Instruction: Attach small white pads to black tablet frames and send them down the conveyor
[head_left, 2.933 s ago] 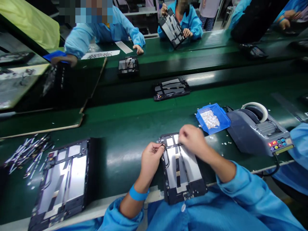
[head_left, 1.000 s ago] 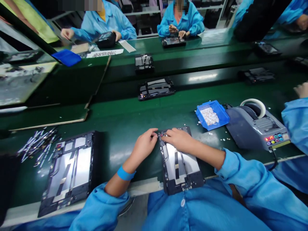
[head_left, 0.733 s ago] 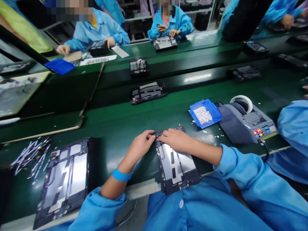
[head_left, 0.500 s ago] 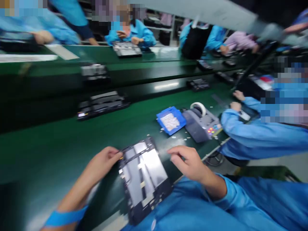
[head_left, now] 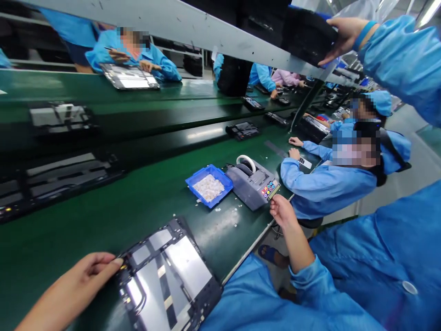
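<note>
Green bench point(head_left: 103, 220) carries open tablet chassis point(head_left: 168, 276) at near edge. Blue tray point(head_left: 209, 185) of white bits sits mid-bench, grey tape dispenser point(head_left: 253, 184) just beside it toward right end. White scraps point(head_left: 227, 216) scattered between tray and near edge.

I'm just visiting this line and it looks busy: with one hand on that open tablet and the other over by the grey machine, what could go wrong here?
1. The open black tablet frame with silver plates juts past the green bench edge; only the left hand pinches its corner, so it might slip off.
2. The right hand reaches at the grey tape dispenser beside the blue tray of small white parts; a nudge could spill them.
</note>
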Demonstrator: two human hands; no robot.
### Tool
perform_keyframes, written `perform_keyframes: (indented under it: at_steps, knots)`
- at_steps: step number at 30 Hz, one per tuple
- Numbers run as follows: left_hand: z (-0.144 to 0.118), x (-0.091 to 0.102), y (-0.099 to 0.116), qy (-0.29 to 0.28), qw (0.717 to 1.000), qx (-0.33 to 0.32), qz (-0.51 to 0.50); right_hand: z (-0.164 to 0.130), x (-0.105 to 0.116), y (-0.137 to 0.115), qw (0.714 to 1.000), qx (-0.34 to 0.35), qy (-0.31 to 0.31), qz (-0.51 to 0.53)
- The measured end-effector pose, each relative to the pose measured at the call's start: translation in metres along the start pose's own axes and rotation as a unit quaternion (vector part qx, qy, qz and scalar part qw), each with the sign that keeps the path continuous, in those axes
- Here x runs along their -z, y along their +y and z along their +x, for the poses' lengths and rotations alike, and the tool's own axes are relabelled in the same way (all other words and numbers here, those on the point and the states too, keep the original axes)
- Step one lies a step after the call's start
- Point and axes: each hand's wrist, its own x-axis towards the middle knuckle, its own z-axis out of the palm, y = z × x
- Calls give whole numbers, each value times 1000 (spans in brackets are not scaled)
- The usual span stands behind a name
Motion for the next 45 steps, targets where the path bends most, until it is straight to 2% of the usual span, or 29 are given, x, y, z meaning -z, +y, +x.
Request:
perform_keyframes:
  at_steps: [3, 5, 6, 8, 11, 14, 16, 18, 19, 22, 24, 26, 28, 31, 33, 35, 37, 40, 45]
  knots:
    - [-29, 4, 26, 122, 989, 79, 9, -28, -2, 5, 1000, 27, 5, 4]
    - [-53, -1, 53, 180, 979, 93, 9, -54, -12, 13, 998, 37, -44, -25]
    - [-63, -6, 68, 180, 980, 79, -25, -66, -21, 17, 995, 40, -86, -45]
    - [-78, -22, 97, 139, 981, 35, -128, -89, -49, 26, 980, 38, -182, -76]
    - [-86, -52, 127, 74, 951, 28, -299, -117, -103, 39, 950, 17, -299, -88]
    - [-84, -78, 136, 71, 881, 39, -466, -141, -150, 52, 920, -1, -380, -99]
    - [-83, -89, 134, 93, 832, 41, -546, -155, -169, 60, 904, -1, -414, -108]
    - [-85, -92, 126, 115, 803, 43, -583, -164, -179, 69, 888, 5, -445, -117]
    - [-87, -91, 119, 127, 801, 44, -584, -165, -181, 72, 878, 10, -461, -125]
    - [-95, -76, 91, 193, 828, 41, -525, -156, -187, 82, 841, 65, -500, -197]
    - [-101, -58, 69, 236, 863, 48, -444, -140, -193, 86, 795, 173, -513, -274]
    - [-104, -41, 52, 251, 898, 56, -357, -123, -204, 90, 719, 312, -520, -340]
    - [-103, -28, 43, 240, 929, 55, -277, -109, -217, 93, 623, 420, -535, -386]
    - [-98, -22, 40, 223, 964, 24, -145, -99, -234, 97, 498, 507, -547, -442]
    - [-94, -25, 40, 213, 975, -37, -46, -96, -240, 99, 445, 537, -545, -465]
    - [-91, -29, 40, 199, 973, -106, 43, -93, -242, 101, 423, 548, -544, -474]
    - [-89, -34, 40, 176, 967, -138, 120, -90, -242, 103, 424, 543, -544, -479]
    - [-88, -40, 40, 143, 956, -134, 220, -87, -243, 103, 428, 529, -548, -487]
    - [-88, -38, 41, 113, 940, -139, 291, -88, -247, 99, 400, 538, -559, -488]
